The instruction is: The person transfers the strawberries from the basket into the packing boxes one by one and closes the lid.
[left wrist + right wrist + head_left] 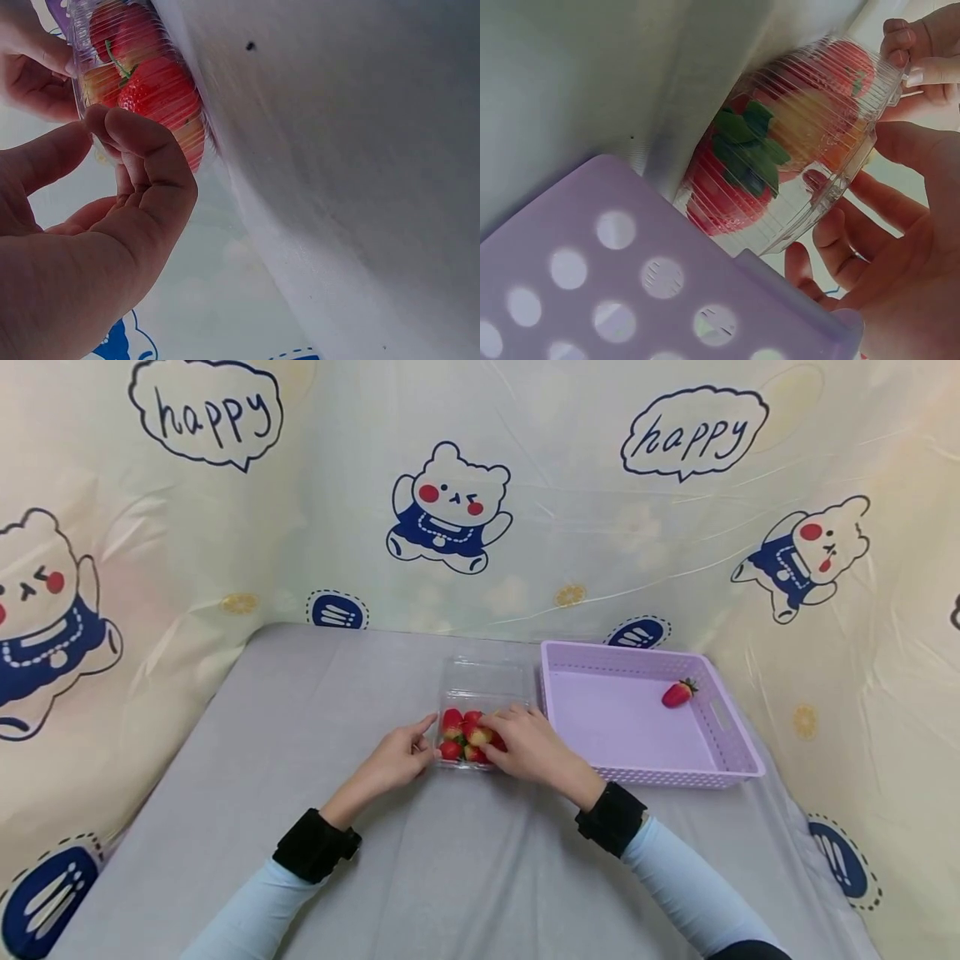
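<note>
A clear plastic clamshell box point(463, 766) holds several strawberries point(452, 750), its lid point(486, 678) standing open at the far side. Beside the box's left edge is my left hand point(399, 755); its thumb and bent fingers point(142, 139) pinch the rim. My right hand point(531, 747) reaches over the right part of the box, thumb and forefinger on either side of a pale-tipped strawberry point(480, 737). In the right wrist view a strawberry with green leaves point(727, 199) shows through the ribbed wall. My right palm hides some of the fruit from the head view.
A lilac plastic basket point(622, 718) with perforated sides stands just right of the box. One strawberry point(678, 693) lies in it, toward the back right. Grey cloth point(337, 685) covers the table, and a printed curtain point(562, 527) hangs behind and at both sides.
</note>
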The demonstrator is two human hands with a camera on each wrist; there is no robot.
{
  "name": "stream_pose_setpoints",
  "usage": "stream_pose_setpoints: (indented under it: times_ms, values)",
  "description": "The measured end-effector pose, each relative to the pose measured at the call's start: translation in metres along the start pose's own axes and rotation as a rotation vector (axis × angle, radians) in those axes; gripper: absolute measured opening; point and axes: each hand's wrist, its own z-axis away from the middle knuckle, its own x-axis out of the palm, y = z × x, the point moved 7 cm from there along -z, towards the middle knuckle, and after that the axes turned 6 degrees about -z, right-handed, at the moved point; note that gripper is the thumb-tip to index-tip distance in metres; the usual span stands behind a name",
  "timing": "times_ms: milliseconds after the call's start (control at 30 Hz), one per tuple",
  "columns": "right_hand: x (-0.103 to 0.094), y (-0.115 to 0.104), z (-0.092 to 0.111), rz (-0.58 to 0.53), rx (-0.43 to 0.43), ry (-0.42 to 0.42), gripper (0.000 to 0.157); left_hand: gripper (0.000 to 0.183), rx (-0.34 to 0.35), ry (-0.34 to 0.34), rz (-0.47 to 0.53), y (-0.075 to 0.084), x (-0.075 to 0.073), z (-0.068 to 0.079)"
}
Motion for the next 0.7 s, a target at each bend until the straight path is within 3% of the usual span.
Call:
stream_pose_setpoints:
  times_ms: [700]
  values:
    - [-0.0019,-0.0001,-0.0022,-0.002,-0.084,0.073,0.032,0.066,0.004,-0.005,-0.002,-0.003,-0.0005,-0.0029]
